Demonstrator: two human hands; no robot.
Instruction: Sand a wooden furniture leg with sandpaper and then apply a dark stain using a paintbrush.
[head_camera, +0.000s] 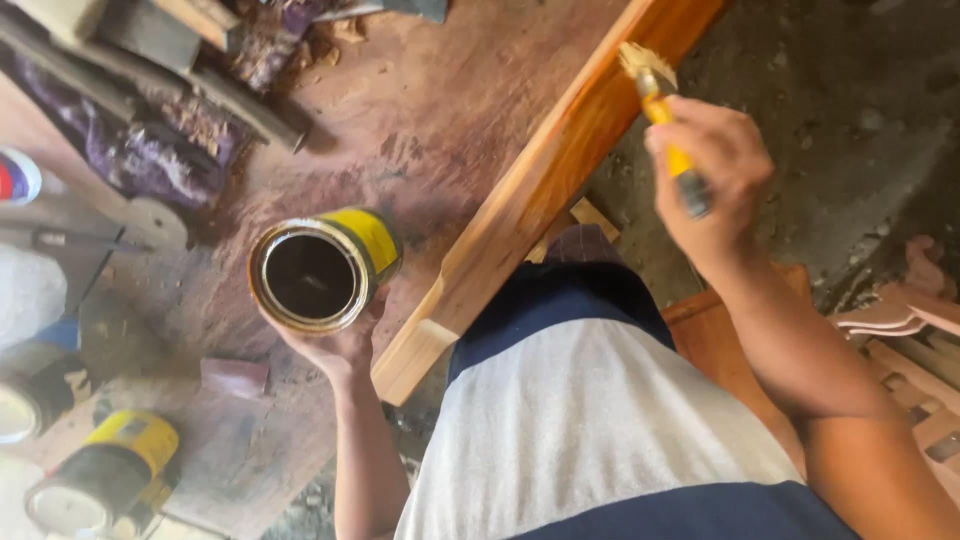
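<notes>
My left hand (335, 345) holds an open yellow can (322, 268) from below; dark liquid fills it. My right hand (715, 175) grips a yellow-handled paintbrush (662, 105), its pale bristles pointing up and touching the edge of a long wooden plank (540, 190). The plank runs diagonally from the top right down to its bare cut end near my left wrist. Its upper part looks glossy orange, the lower end paler.
Two more cans (100, 475) lie at the lower left beside a small reddish block (235, 377). Scrap wood and purple cloth (140, 150) pile up at the top left. Carved wooden pieces (915, 320) sit at the right edge. The floor is stained and dusty.
</notes>
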